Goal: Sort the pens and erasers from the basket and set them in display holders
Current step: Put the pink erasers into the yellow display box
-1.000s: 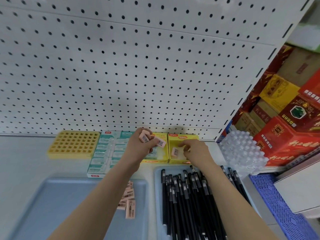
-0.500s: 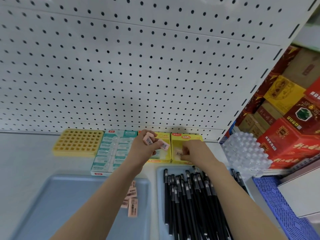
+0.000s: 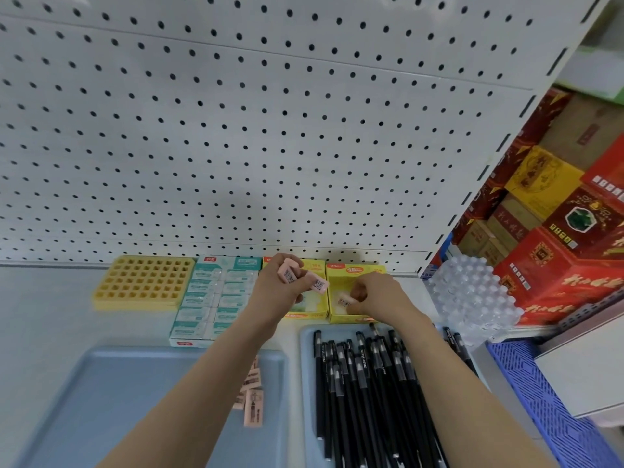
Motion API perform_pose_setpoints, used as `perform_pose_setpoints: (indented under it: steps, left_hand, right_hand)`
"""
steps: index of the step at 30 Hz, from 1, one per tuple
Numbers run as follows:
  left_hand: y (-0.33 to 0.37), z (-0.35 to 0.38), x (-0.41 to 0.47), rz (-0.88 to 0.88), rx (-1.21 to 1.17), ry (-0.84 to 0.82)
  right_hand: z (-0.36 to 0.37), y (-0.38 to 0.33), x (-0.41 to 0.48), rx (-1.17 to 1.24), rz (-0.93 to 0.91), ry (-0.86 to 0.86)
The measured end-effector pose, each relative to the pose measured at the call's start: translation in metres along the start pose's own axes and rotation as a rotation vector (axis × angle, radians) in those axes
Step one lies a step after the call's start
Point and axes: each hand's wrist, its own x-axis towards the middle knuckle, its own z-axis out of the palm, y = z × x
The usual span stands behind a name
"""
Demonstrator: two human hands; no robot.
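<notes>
Right hand (image 3: 378,293) pinches a pink eraser (image 3: 345,299) into the yellow box (image 3: 358,270) under it; seat it flat, I'd say. Left hand (image 3: 277,288) beside it grips two spares (image 3: 319,284).

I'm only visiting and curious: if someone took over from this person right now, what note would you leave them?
Left hand grips two pink erasers by the left yellow box. Right hand pinches a single eraser at the right yellow box.
Done: pens and erasers lie sorted in separate trays; how many erasers are boxed cannot be seen.
To do: loose erasers in the left tray; black pens in the right tray; the yellow grid holder has no pens.
</notes>
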Motion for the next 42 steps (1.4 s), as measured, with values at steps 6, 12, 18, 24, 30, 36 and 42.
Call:
perform_pose_setpoints:
  steps: [6,12,18,24,30,36,42]
  left_hand:
    - [-0.002,0.001,-0.002,0.003,0.006,-0.002]
    - [-0.004,0.002,-0.003,-0.017,-0.010,0.007]
    - [-0.004,0.001,-0.003,-0.027,-0.017,0.008]
    - [-0.004,-0.002,-0.003,-0.026,-0.021,0.023]
    - [-0.006,-0.004,-0.004,-0.022,-0.016,0.029]
    - [-0.005,0.001,-0.004,-0.027,-0.035,0.020]
    - [-0.004,0.005,-0.005,-0.024,-0.054,0.006]
  right_hand:
    - [-0.003,0.007,-0.003,0.031,-0.033,-0.025]
    - [-0.015,0.015,-0.002,0.133,-0.032,-0.016]
    - [-0.007,0.009,0.002,0.057,-0.057,-0.078]
    - [0.007,0.001,0.005,-0.034,-0.131,0.113]
    - [0.021,-0.001,0.007,-0.088,-0.157,0.237]
    - [0.033,-0.007,0.013,-0.156,-0.127,0.311]
    - [0.013,-0.018,-0.004,0.208,-0.129,0.310]
